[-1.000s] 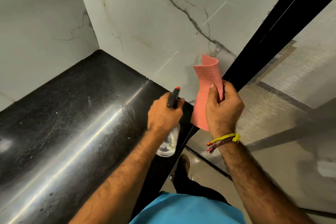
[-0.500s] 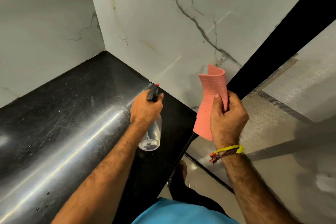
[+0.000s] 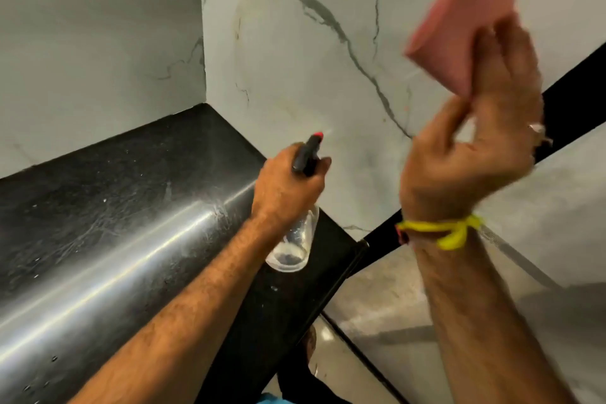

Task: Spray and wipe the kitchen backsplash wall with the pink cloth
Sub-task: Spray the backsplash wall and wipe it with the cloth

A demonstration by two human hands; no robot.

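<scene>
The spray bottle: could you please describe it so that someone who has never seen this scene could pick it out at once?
Find the black counter that runs into the corner of the veined marble wall. Above its right end, the left hand grips the spray bottle, nozzle towards the wall. Its clear body, black trigger head and red tip set it apart from the pink cloth in the right hand.

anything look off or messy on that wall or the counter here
Nothing broken or spilled. The black countertop shows streaky smears and small droplets near its front edge. The marble backsplash wall has a faint yellowish vertical stain near the corner; its dark lines look like veining, not cracks.
</scene>
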